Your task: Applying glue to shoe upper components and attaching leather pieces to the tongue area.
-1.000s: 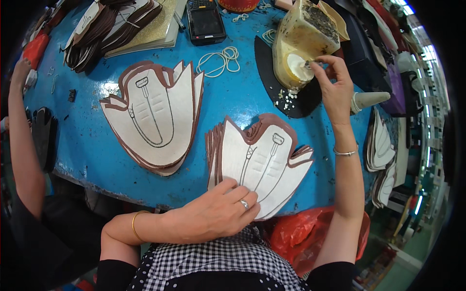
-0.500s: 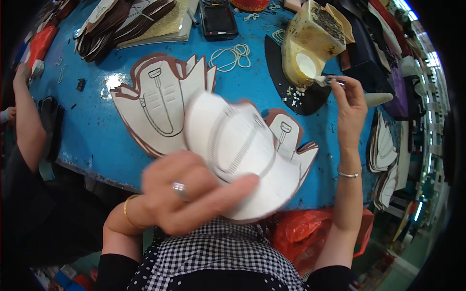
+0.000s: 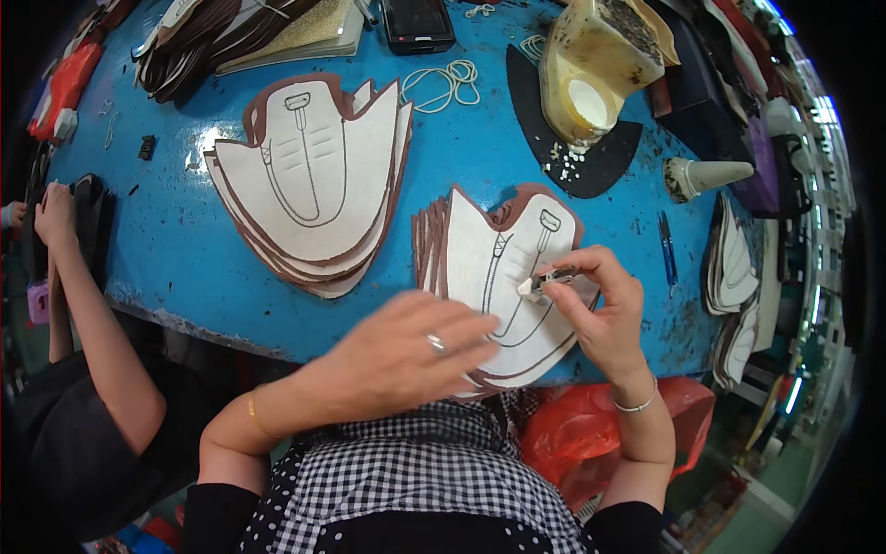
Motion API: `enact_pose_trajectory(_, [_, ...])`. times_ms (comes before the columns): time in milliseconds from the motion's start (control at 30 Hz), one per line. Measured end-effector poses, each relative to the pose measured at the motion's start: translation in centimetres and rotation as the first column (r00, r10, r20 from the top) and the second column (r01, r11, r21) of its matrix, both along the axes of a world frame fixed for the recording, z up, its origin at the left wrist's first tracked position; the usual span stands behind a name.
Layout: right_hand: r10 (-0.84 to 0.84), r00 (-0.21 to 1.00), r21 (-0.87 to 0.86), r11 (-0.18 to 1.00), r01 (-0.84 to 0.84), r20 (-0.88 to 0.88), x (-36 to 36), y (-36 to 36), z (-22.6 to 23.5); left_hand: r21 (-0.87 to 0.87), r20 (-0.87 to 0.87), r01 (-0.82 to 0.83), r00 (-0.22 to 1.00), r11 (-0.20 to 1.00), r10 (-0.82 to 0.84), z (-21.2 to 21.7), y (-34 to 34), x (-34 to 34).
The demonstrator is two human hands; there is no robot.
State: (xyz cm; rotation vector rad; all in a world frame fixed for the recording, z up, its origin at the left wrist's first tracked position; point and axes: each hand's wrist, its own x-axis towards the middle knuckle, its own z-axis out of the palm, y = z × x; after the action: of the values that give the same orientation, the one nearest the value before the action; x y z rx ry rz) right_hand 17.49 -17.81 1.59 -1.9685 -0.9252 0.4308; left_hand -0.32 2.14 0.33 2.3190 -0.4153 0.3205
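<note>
My right hand [image 3: 604,309] pinches a small dark and silver applicator [image 3: 558,275] with a white, glue-like blob on its tip. That tip is at the face of the top shoe-upper piece on the right stack of pieces [image 3: 517,295], white with brown edges and black stitched lines. My left hand [image 3: 420,346], a little blurred, reaches over the stack's lower left part with fingers stretched out and nothing visible in them. Farther left lies another stack of the same pieces [image 3: 309,175]. A yellowed pot [image 3: 563,102] holding white paste stands beyond my right hand.
White crumbs dot a black sheet [image 3: 591,152] under the pot. A grey cone [image 3: 711,177] and a blue slim tool [image 3: 666,247] lie at the right. String [image 3: 448,88], a black handheld device [image 3: 417,23] and bundled pieces [image 3: 208,46] are behind. Another person's arm [image 3: 92,305] is at left.
My right hand has brought the applicator from the pot down to the right stack. The white piece raised by my left hand is no longer in the air; that hand's fingers have straightened.
</note>
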Motion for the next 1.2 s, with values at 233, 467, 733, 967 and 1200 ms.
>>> enact_pose_trajectory(233, [-0.148, 0.952, 0.084, 0.988, 0.129, 0.270, 2.0, 1.0, -1.4, 0.156, 0.045, 0.078, 0.995, 0.985, -0.086, -0.5, -2.0, 1.1])
enact_pose_trajectory(467, [0.107, 0.947, 0.022, 0.993, -0.119, 0.304, -0.9, -0.6, 0.5, 0.377, 0.058, 0.001, 0.998, 0.926, -0.025, 0.7, -3.6, 0.5])
enact_pose_trajectory(733, [-0.243, 0.949, 0.395, 0.866, 0.306, -0.201, 2.1, -3.0, 0.7, 0.208, 0.237, -0.068, 0.971, 0.976, 0.017, 1.5, -1.1, 1.7])
enact_pose_trajectory(967, [-0.173, 0.970, 0.232, 0.950, 0.210, -0.170, 0.2, -2.5, -0.4, 0.215, 0.303, -0.559, 0.818, 0.801, 0.489, 2.9, 5.9, -1.5])
enact_pose_trajectory(1200, [0.013, 1.000, -0.015, 1.000, -0.013, -0.020, -0.2, -1.4, -0.6, -0.019, 0.016, 0.048, 0.999, 0.999, -0.048, -0.5, -0.4, 0.2])
